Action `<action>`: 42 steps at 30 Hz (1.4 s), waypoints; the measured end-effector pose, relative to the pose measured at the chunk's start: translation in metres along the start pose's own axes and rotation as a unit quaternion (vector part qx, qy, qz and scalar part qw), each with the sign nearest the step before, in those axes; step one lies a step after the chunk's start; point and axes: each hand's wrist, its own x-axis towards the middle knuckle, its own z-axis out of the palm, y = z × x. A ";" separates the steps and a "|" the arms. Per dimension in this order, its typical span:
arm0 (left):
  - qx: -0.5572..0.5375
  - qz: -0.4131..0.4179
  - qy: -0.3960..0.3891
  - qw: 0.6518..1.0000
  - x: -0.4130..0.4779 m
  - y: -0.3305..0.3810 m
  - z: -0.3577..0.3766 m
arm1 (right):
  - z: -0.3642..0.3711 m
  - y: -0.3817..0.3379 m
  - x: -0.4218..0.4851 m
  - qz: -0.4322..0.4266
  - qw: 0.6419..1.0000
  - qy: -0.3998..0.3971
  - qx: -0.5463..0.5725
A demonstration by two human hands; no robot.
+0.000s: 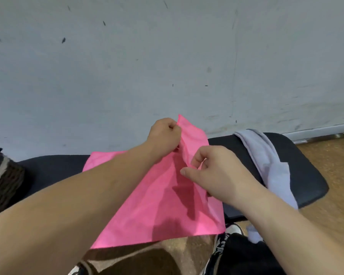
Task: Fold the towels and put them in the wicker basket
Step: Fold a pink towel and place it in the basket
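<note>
- While the pink towel [157, 205] lies spread on the black counter [306, 175], its near edge hanging over the front, the left hand [164, 135] pinches its raised far corner.
- The right hand [213, 171] pinches the same lifted edge just beside, fingers curled.
- A grey towel [266, 155] drapes over the counter's right end.
- The wicker basket [4, 179] stands at the left edge of view.

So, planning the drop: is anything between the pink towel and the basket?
Nothing visible. Only bare bench lies between the towel and the basket, which is cut off at the left edge.
</note>
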 end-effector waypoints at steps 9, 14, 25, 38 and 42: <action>0.004 -0.079 0.114 0.990 -0.039 -0.097 -0.149 | 0.113 -0.095 0.012 -0.089 0.990 -0.104 0.040; 0.040 -0.134 0.140 0.980 -0.049 -0.162 -0.190 | 0.179 -0.126 0.023 -0.106 0.982 -0.156 0.012; -0.017 -0.185 0.124 0.975 -0.034 -0.189 -0.198 | 0.226 -0.143 0.030 -0.067 0.975 -0.212 -0.012; -0.029 -0.214 0.166 0.962 -0.039 -0.213 -0.233 | 0.254 -0.162 0.022 -0.009 0.952 -0.284 0.115; 0.016 -0.206 0.162 0.965 -0.053 -0.216 -0.245 | 0.240 -0.153 0.027 -0.026 0.962 -0.262 0.077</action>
